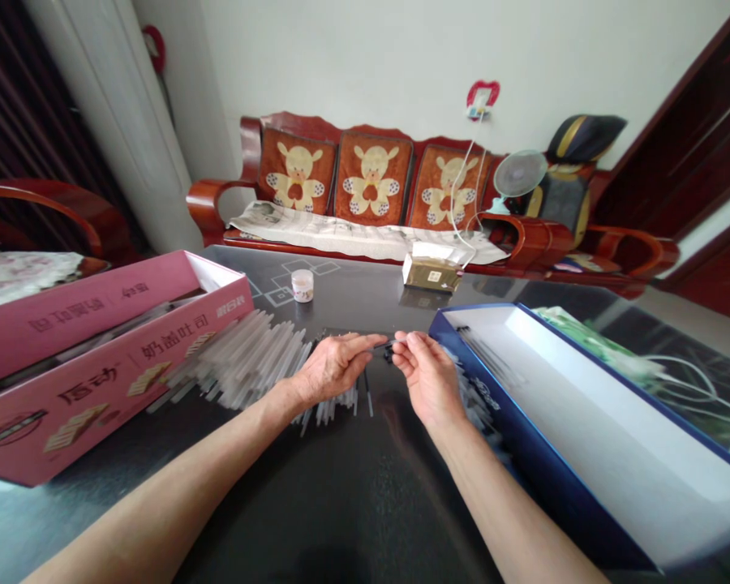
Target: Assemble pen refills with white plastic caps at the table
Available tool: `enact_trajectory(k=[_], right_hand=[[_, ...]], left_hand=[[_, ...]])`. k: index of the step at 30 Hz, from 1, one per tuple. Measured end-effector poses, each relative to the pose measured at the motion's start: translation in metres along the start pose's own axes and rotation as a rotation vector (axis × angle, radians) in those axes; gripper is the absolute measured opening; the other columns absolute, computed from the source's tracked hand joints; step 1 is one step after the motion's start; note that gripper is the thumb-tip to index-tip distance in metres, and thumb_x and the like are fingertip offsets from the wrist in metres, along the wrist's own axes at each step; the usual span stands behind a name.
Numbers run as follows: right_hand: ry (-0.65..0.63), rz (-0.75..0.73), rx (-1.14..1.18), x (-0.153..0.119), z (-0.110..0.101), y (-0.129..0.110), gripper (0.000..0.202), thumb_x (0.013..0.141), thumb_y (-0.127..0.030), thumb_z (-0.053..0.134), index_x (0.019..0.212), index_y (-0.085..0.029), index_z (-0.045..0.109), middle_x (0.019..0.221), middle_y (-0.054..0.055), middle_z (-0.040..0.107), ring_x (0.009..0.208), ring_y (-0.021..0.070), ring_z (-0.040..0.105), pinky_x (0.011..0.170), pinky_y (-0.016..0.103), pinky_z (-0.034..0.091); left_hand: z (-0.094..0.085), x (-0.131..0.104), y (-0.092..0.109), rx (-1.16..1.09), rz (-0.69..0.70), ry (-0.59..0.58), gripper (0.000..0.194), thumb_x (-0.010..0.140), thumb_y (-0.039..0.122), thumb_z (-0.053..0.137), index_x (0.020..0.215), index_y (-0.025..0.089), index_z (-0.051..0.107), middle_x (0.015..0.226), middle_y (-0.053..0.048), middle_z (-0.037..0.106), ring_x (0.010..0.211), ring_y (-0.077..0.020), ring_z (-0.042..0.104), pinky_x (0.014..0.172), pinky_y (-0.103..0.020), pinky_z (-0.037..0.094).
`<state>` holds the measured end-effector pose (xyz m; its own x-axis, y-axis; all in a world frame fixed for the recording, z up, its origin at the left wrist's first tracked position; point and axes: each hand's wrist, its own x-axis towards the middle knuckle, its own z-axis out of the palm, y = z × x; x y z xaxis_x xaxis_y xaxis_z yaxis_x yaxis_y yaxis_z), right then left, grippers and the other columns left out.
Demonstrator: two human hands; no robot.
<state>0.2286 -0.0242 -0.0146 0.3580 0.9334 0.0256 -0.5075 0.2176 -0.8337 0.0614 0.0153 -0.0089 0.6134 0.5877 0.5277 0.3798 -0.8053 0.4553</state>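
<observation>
My left hand [337, 362] is over the middle of the dark table, its index finger stretched toward the right and its other fingers curled. Facing it, my right hand [429, 369] pinches a thin, small piece [392, 342] between thumb and fingertips. The piece spans the small gap between the hands, too fine to name. A heap of translucent plastic tubes [249, 357] lies left of and partly under my left hand. Small black pieces [388, 354] rest on the table behind the fingertips. One thin tube [368, 394] lies apart, just below the hands.
A long pink carton [109, 365] stands on the left. To the right is a blue box [584, 422] with a white inside and several thin dark rods [487, 357]. Behind are a small white jar [302, 286] and a tissue box [431, 272]. A green-white package [602, 345] and cables lie far right.
</observation>
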Motion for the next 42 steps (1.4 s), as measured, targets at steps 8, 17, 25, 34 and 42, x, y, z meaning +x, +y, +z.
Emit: enact_trajectory(k=[8, 17, 25, 34, 42], right_hand=[[-0.202, -0.503, -0.988, 0.004, -0.016, -0.002, 0.022, 0.086, -0.025, 0.049, 0.094, -0.021, 0.069, 0.098, 0.007, 0.069, 0.092, 0.0199, 0.061, 0.081, 0.034, 0.048], [-0.34, -0.707, -1.753, 0.003, -0.03, 0.004, 0.037, 0.083, -0.008, 0.042, 0.114, -0.02, 0.06, 0.098, 0.008, 0.069, 0.108, 0.0242, 0.05, 0.086, 0.038, 0.031], [-0.356, -0.679, -1.823, 0.004, -0.032, -0.01, 0.029, 0.079, -0.01, 0.049, 0.096, -0.024, 0.067, 0.101, 0.006, 0.067, 0.1, 0.0226, 0.052, 0.083, 0.036, 0.03], [-0.461, -0.513, -1.893, 0.015, -0.041, -0.046, 0.035, 0.072, -0.007, 0.048, 0.09, -0.027, 0.071, 0.1, 0.001, 0.069, 0.091, 0.0192, 0.058, 0.08, 0.032, 0.035], [-0.558, -0.701, -1.835, 0.009, -0.034, -0.023, 0.037, 0.083, -0.011, 0.045, 0.114, -0.023, 0.062, 0.124, 0.006, 0.061, 0.112, 0.0219, 0.052, 0.092, 0.037, 0.033]], left_hand=[[0.002, -0.001, -0.001, 0.014, 0.035, 0.038, 0.037, 0.09, 0.018, 0.039, 0.125, 0.019, 0.052, 0.087, -0.004, 0.064, 0.077, -0.0126, 0.06, 0.073, -0.024, 0.047], [0.006, -0.001, -0.009, 0.032, 0.004, 0.099, 0.033, 0.089, 0.017, 0.04, 0.117, 0.017, 0.057, 0.085, -0.004, 0.064, 0.077, -0.0127, 0.06, 0.074, -0.024, 0.047], [0.004, -0.001, -0.009, 0.019, -0.012, 0.117, 0.035, 0.088, 0.017, 0.04, 0.118, 0.017, 0.058, 0.094, -0.006, 0.068, 0.083, -0.0135, 0.063, 0.079, -0.025, 0.049], [0.002, -0.001, -0.007, 0.041, -0.1, 0.102, 0.035, 0.086, 0.019, 0.044, 0.119, 0.016, 0.056, 0.097, -0.007, 0.07, 0.087, -0.0158, 0.066, 0.08, -0.025, 0.05], [0.002, -0.001, -0.007, 0.049, -0.167, 0.125, 0.03, 0.084, 0.018, 0.046, 0.111, 0.017, 0.059, 0.084, -0.004, 0.07, 0.074, -0.014, 0.066, 0.074, -0.024, 0.05]])
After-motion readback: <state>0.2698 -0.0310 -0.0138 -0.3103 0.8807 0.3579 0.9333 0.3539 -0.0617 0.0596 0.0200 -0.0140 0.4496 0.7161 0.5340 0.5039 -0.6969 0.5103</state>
